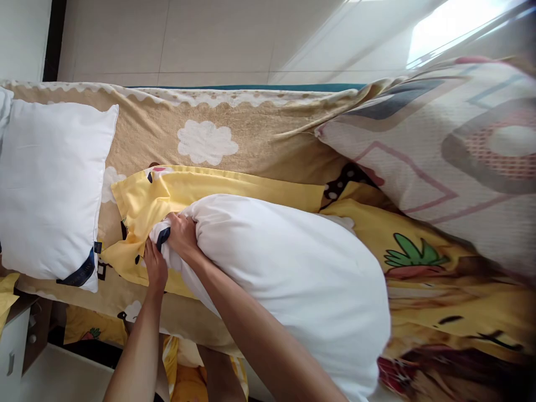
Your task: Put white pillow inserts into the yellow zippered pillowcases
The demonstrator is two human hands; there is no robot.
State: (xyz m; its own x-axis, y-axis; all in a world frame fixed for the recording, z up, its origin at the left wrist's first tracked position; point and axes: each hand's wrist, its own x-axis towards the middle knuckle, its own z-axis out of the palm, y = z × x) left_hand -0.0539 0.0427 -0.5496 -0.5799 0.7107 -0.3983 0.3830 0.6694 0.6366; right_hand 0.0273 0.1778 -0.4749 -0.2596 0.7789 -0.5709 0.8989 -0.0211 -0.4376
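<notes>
A plump white pillow (293,273) lies across the bed, its left end bunched and narrowed. My right hand (183,233) is closed around that gathered end, beside a dark blue corner patch. At the tip of the same end, my left hand (156,262) pinches the white fabric, with yellow cloth touching its fingers. Under the pillow and out to its left spreads a wrinkled yellow pillowcase (196,184) with printed dark shapes. Whether any of the pillow's tip sits inside the pillowcase is hidden by my hands.
A second white pillow (54,184) rests at the left on the tan cloud-print sheet (259,123). Patterned bedding (402,151) and a yellow carrot-print cloth (368,223) are heaped at the right. A white cabinet (12,352) stands lower left; tiled floor (218,39) lies beyond the bed.
</notes>
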